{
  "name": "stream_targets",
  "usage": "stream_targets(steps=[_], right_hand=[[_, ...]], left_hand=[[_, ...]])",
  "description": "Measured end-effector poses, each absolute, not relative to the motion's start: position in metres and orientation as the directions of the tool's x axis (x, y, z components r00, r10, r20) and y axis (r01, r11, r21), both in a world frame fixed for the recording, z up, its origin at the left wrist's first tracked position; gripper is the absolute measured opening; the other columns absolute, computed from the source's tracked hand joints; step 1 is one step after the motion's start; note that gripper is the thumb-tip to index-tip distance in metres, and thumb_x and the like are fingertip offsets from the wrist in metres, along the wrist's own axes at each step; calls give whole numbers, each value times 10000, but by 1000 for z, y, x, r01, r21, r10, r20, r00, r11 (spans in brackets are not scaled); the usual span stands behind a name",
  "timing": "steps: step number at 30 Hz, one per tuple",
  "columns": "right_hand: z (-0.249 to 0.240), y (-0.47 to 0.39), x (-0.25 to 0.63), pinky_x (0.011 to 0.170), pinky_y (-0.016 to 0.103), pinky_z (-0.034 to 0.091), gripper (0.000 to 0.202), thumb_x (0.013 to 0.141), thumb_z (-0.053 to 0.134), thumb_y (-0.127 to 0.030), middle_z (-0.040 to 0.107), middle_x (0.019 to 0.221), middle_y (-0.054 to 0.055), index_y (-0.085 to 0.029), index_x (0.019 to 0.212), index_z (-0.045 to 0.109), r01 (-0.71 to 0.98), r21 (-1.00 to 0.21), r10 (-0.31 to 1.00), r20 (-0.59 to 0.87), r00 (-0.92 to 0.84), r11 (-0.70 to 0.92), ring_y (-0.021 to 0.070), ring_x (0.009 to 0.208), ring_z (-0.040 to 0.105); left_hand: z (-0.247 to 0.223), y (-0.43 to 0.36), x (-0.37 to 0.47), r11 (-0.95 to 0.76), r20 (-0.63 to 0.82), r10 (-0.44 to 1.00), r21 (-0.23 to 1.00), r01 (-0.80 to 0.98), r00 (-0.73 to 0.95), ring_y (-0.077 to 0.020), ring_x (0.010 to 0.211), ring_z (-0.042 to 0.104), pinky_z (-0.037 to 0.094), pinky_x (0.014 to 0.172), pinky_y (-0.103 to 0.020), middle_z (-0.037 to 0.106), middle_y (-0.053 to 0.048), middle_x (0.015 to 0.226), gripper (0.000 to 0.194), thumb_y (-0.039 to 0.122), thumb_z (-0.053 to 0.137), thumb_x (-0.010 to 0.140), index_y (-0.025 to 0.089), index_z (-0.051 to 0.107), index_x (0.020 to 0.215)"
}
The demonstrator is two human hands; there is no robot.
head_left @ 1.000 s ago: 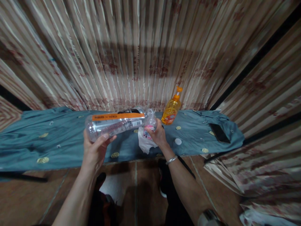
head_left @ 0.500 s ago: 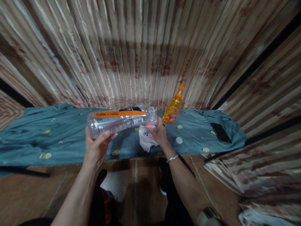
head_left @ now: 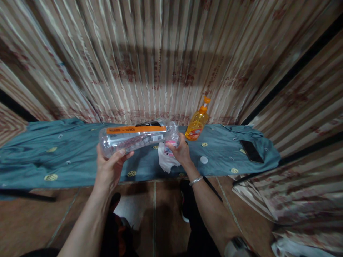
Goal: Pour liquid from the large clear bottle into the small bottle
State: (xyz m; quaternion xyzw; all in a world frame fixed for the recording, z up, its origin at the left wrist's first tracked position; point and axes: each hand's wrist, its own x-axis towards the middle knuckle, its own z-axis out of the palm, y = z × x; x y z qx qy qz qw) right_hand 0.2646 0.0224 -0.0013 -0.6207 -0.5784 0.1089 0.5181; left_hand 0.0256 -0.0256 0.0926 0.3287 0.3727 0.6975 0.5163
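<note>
My left hand (head_left: 112,166) is wrapped round the base end of a large clear plastic bottle (head_left: 134,137), which has a silver label with an orange band. The large bottle lies nearly level in the air, its open neck pointing right. Under that neck my right hand (head_left: 182,150) grips a small clear bottle (head_left: 171,142) with a pink label, held upright. The large bottle's mouth is at the top of the small one; whether they touch I cannot tell. A crumpled white tissue (head_left: 167,162) is below the small bottle, beside my right fingers.
An orange pump bottle (head_left: 197,123) stands at the back, right of my hands. A white round cap (head_left: 204,160) and a black phone (head_left: 252,151) lie on the teal cloth (head_left: 80,153). Patterned curtains (head_left: 171,64) hang behind and at both sides.
</note>
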Motion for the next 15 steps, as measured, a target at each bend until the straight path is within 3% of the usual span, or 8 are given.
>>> stream_targets(steps=[15], right_hand=[[0,21,266,896,393,544,641,785,752,-383,693,1166,125,-169,1313,459,596,-774,842,455,290,213,290,1055,689]], left_hand=[[94,-26,27,-181,62,965,860,-478,-254,-166,863,639,602,671,-284,652,22,978,650,159,908,458,268,582,1010]])
